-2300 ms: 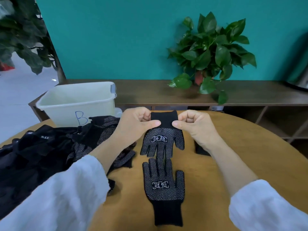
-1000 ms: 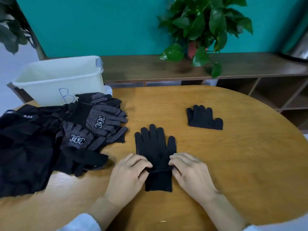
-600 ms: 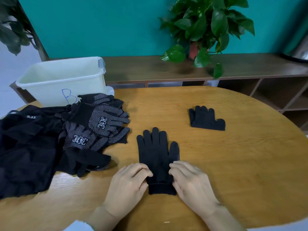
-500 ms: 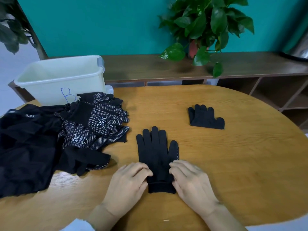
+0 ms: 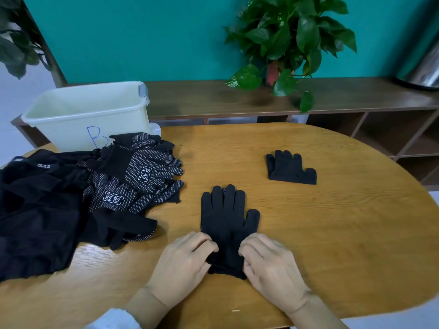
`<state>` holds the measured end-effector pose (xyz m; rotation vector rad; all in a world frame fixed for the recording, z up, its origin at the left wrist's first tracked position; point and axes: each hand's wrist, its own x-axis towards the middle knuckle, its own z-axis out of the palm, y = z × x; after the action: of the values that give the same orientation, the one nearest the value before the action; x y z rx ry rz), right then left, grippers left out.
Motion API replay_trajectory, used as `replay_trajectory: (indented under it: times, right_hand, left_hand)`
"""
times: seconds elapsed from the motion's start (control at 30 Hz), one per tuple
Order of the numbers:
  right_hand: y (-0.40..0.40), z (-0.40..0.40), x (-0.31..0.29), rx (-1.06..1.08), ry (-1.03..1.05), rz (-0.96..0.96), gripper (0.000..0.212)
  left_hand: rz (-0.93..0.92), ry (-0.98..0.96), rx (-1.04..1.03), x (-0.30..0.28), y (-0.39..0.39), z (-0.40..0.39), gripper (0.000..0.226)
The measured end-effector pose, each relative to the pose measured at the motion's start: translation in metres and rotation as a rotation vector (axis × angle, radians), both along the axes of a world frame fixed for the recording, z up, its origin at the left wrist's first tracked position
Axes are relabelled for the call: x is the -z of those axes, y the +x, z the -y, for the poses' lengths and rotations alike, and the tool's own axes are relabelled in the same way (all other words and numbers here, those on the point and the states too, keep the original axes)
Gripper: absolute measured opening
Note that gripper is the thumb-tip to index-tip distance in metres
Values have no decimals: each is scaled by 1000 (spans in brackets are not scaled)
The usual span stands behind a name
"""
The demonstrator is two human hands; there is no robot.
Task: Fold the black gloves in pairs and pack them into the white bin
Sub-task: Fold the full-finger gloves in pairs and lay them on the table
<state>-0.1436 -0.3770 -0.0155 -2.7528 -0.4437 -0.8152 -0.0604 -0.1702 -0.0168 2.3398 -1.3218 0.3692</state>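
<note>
Gloves [image 5: 226,224] — a stacked pair, plain backs up — lie low in the centre of the frame, just past the two hands and touching both. Their long axis runs straight up the frame: cuff toward the bottom edge, fingertips toward the top, thumb out to the right. A few white dots show at the edges, so a dotted palm seems to face inward or down.

The left hand [image 5: 184,263] and right hand [image 5: 269,262] flank the cuff, one on each side, about equally near. Fingers of both are curled in and pinch the cuff end, which looks partly turned over on itself. My judgement: the fold in hand goes from cuff toward fingertips, up the frame, along that axis, and neither hand needs to reach.

A folded pair [image 5: 291,168] lies right of centre, well apart from the hands, on the table [image 5: 344,233]. At left sits a pile [image 5: 135,184] of unsorted dotted gloves, overlapping dark cloth [image 5: 35,217] marked 5.11 at the far left.

The bin [image 5: 85,115] stands in the upper left, behind the pile, with a blue B on its near wall. What shows of its inside looks bare, though the floor is mostly hidden by the near wall. Packing, I judge, would mean carrying pairs up and left over the pile — the folded pair has the longer way to go.
</note>
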Motion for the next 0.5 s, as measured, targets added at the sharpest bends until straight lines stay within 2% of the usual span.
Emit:
replay_trajectory:
  times: [0.17,0.3,0.5]
  right_hand:
    - [-1,3,-2,3,-10,-45,18]
    - [-4,5,-3,-20,-11,-93,26]
    - [-4,8,-5,-30,-26,-113,30]
  left_hand:
    - [-13,-13,21,1,1,-2,43]
    - [16,-1,64,-1,2,-8,20]
    - [90,17,112,-1,-4,-9,23]
